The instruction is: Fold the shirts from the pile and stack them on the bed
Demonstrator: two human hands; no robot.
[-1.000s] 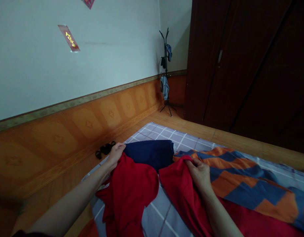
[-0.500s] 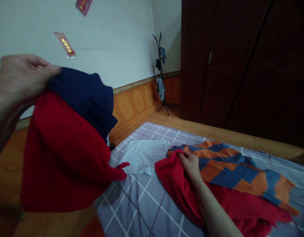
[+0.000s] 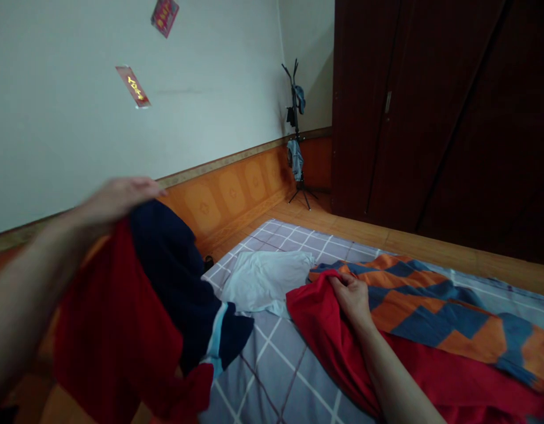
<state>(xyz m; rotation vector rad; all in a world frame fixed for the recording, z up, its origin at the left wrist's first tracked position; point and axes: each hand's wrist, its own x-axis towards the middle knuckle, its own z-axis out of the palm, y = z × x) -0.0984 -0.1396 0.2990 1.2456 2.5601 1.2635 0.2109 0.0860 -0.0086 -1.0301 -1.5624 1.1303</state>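
Red and navy cloth [image 3: 143, 312] hangs, in the head view, from the left hand [image 3: 116, 197] beyond the left edge of the bed [image 3: 258, 365], partly overlapping it; blur hides the fingertips, but the fingers grip its top. The right hand [image 3: 353, 297] pinches red fabric [image 3: 316, 306] on the bed, beside an orange-and-blue garment [image 3: 431, 315]. Checked sheet shows between both reds and towards the far corner, past a white garment [image 3: 267, 280]. Gold marks on a wall strip [image 3: 134, 87] are too blurred to read.
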